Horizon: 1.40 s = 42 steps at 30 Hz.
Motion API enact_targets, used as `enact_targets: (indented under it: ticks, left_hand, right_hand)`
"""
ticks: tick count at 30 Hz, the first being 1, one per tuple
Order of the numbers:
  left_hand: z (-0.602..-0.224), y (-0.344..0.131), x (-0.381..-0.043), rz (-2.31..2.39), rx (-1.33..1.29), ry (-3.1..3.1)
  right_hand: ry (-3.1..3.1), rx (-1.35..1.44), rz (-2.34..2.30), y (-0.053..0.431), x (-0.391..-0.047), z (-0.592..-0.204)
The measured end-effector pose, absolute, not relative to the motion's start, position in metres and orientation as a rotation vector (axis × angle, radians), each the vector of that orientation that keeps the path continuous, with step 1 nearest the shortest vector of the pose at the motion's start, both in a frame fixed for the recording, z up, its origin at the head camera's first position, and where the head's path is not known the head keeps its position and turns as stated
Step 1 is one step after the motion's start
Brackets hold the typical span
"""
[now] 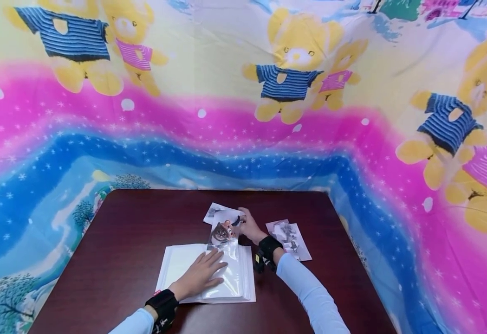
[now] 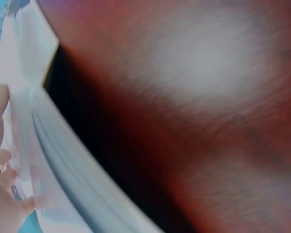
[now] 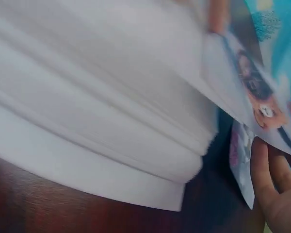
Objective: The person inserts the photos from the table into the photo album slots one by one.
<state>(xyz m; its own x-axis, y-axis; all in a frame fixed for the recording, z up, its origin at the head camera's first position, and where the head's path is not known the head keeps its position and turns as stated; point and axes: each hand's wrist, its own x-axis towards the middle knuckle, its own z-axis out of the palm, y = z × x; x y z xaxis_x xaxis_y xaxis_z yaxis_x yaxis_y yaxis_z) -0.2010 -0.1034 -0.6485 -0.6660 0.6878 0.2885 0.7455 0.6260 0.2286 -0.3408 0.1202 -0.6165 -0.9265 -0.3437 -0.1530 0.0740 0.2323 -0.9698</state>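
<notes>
One white paper print with animal pictures (image 1: 221, 232) reaches past the far edge of a white, clear-sleeved album (image 1: 181, 266). The right hand (image 1: 250, 228) is clamped on the print's right edge; the left hand (image 1: 198, 274) rests on the album, fingers apart. Dark brown surface (image 1: 143, 218) separates the album's right edge from loose paper sheets (image 1: 301, 242).

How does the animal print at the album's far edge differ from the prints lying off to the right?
The animal print is held by the person's right grip; the right-side prints lie on the table. The animal print is at the album; the right-side prints lie apart from it. Both are thin printed sheets.
</notes>
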Motion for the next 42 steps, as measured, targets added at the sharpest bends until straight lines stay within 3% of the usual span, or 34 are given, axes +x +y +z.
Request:
enact_targets:
  ticks: [12,23,42]
  left_hand:
    - [-0.655,-0.113,-0.171,-0.582,-1.254,-2.437]
    - [-0.657,-0.113,-0.166,-0.652,-1.237,-2.438]
    - [-0.652,-0.108,-0.162,-0.853,-1.115,-2.524]
  right_hand:
    - [2.253,-0.493,-1.614,0.120,-0.340,-0.619]
    - [2.174,-0.415,-1.461,0.122,-0.319,-0.626]
    - [2.056,-0.401,-1.630,0.121,-0.291,-0.625]
